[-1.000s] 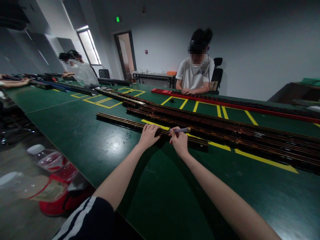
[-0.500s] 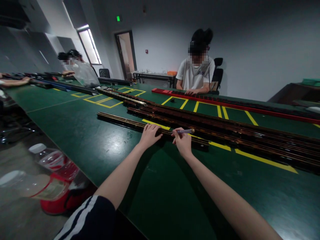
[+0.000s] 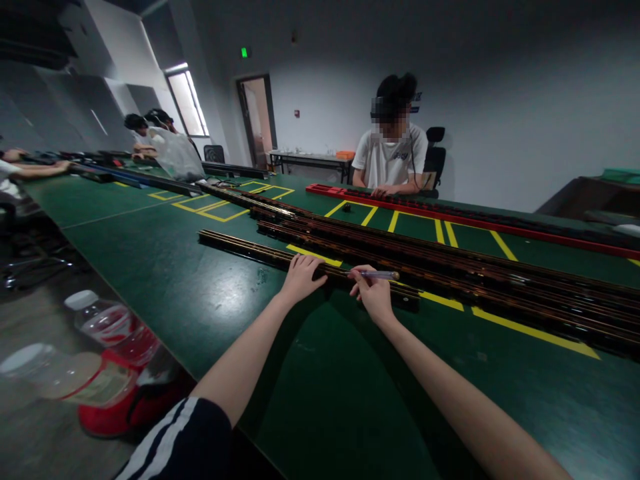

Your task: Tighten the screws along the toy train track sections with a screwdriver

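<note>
A long dark metal rail (image 3: 240,248) with brassy edges lies slantwise on the green table (image 3: 305,413). My left hand (image 3: 303,277) rests over its middle, fingers bent across the top and thumb along the near side. Close by on the right, my right hand (image 3: 373,293) pinches a slim pen (image 3: 379,274), its shaft pointing to the right and its tip end near the rail's top face. Whether the tip touches the rail I cannot tell. Beyond both hands a bundle of similar dark rails (image 3: 450,267) stretches to the right.
Yellow tape (image 3: 445,301) marks the table. A long red tray (image 3: 470,217) lies on the far side, before a seated person in a white shirt (image 3: 390,157). A plastic bag (image 3: 183,157) stands farther left. Two bottles (image 3: 115,323) are beside the table's left edge.
The view has tilted slightly, so everything sits a little lower. My right hand with the pen has shifted slightly right along the rail. My left hand stays on the rail.
</note>
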`<state>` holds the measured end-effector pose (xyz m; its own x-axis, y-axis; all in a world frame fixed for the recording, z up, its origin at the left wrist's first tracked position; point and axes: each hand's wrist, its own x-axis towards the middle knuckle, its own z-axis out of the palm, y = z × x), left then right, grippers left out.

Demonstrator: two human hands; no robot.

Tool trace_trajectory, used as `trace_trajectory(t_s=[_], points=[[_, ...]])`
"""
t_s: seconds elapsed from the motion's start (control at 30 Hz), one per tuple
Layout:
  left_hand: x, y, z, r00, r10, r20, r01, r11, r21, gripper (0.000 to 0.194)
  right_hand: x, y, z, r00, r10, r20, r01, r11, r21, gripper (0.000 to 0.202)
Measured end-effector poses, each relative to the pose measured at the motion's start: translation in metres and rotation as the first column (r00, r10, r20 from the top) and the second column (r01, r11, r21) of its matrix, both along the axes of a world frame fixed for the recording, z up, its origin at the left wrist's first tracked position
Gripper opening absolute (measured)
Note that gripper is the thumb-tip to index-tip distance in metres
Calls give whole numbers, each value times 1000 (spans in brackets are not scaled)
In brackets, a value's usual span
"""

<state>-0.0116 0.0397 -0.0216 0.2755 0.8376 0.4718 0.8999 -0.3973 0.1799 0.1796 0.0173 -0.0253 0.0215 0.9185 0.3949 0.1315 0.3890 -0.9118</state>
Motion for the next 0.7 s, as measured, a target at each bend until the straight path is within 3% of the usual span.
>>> trace_trajectory(t_s=[0.33, 0.7], points=[[1, -1, 0, 1000, 10, -15, -9, 999, 31, 30, -4, -6, 6, 995, -103, -3, 103, 995, -8, 40], [7, -5, 4, 997, 69, -46, -68, 997, 24, 29, -3, -6, 5, 988, -123, 92, 120, 992, 33, 47]])
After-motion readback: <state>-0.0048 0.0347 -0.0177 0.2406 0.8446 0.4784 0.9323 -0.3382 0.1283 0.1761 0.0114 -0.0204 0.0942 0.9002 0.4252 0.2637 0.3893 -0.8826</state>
